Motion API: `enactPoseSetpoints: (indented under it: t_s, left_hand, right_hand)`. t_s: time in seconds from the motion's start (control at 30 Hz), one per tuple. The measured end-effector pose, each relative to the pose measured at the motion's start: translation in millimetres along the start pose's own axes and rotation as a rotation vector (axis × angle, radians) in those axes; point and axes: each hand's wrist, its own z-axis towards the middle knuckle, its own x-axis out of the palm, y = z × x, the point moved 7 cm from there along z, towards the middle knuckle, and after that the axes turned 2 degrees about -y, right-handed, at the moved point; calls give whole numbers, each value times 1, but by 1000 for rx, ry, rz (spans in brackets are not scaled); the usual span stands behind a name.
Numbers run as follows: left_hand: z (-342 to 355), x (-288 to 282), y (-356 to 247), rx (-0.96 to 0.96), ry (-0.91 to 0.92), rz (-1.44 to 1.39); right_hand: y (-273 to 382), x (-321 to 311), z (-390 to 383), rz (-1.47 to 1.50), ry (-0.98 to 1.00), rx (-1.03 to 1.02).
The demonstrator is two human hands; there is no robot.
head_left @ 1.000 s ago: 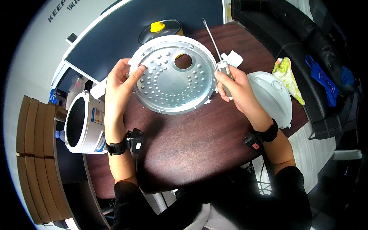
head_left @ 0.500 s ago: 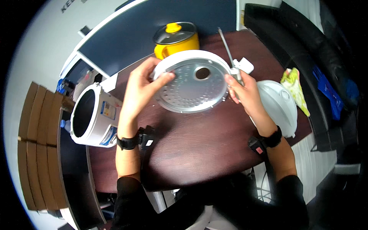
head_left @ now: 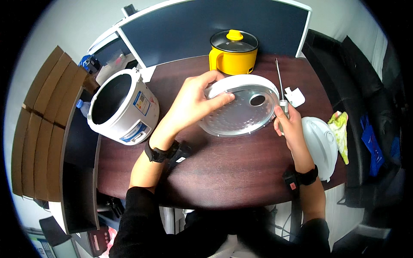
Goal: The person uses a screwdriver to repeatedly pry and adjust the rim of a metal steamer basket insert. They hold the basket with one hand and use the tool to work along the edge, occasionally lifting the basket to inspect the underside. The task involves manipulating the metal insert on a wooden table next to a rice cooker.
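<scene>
My left hand [head_left: 198, 101] grips a round metal plate [head_left: 234, 116] with a white rim, its thumb over the top. The plate is tilted above the desk, with dimples and one round hole. At its right edge, my right hand [head_left: 287, 122] is closed on the grey handle of a screwdriver [head_left: 279, 77], whose shaft points away from me. Beside that hand lie a white plastic lid [head_left: 320, 148] and a small white plastic piece [head_left: 297, 97]. A white cooker body [head_left: 142, 114] with a dark inside stands to the left.
A yellow pot [head_left: 234, 60] with a glass lid stands at the back before a dark partition [head_left: 180, 30]. A green-white cloth [head_left: 340, 137] lies at the desk's [head_left: 215, 172] right edge. Stacked cardboard [head_left: 36, 142] is at left; a black sofa [head_left: 361, 77] with blue fabric is at right.
The plate has tipped flatter, exposing more of the yellow pot behind it, and both hands have moved with it. The camera's view has shifted, so the desk's objects sit farther right.
</scene>
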Motion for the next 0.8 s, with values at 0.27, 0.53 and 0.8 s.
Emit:
enactPoseSetpoints:
  t_s: [0.27, 0.53, 0.8]
  left_hand:
    - [-3, 5, -1, 183, -55, 19]
    - [-2, -1, 3, 135, -96, 14]
    - [-6, -23, -1, 81, -219, 121]
  right_hand:
    - [4, -4, -1, -85, -43, -20]
    - [58, -12, -25, -303, -58, -137]
    - [108, 33, -64, -787, 180, -360]
